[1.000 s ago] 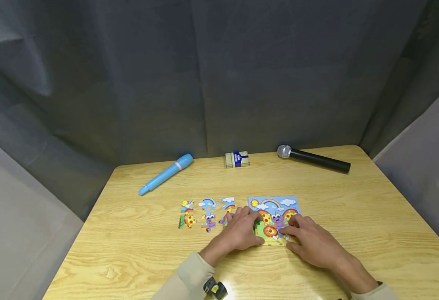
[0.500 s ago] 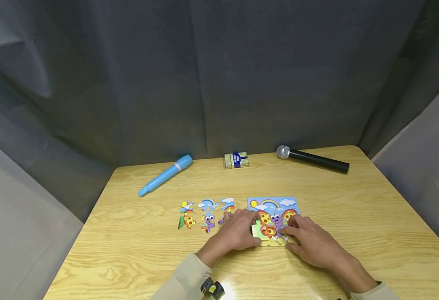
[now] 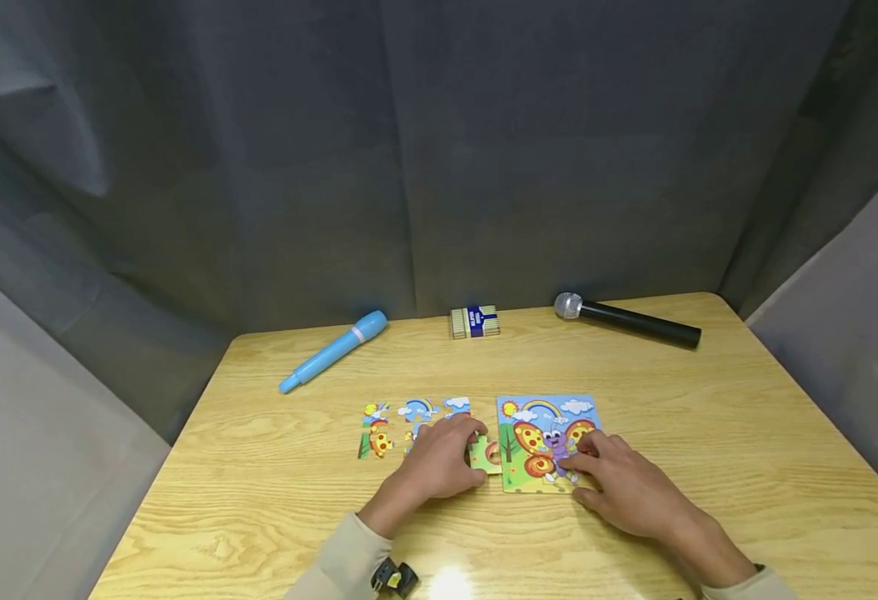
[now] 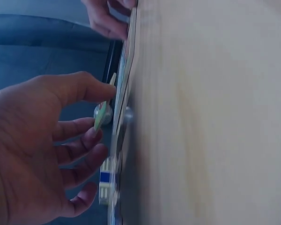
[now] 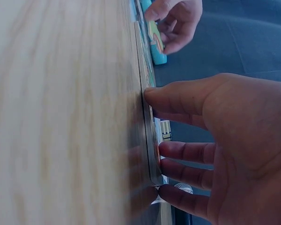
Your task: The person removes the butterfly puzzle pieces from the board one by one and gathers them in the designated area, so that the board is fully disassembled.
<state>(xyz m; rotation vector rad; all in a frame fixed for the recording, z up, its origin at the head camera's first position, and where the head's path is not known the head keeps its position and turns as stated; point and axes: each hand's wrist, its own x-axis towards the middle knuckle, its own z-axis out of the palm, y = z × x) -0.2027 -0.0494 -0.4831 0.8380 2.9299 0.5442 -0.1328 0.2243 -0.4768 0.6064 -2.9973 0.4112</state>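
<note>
Puzzle piece (image 3: 485, 457) farther left — between left fingers (image 4: 77, 153)

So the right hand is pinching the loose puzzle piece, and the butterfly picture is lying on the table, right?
Not quite: the head view shows the left hand pinching the loose puzzle piece, not the right hand. The butterfly picture is indeed lying on the table.

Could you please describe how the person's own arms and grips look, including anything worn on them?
The left sleeve and right sleeve are plain beige. At the left cuff sits a small black device with a yellow mark. The left grip and right grip are bare five-fingered hands, without gloves.
</note>
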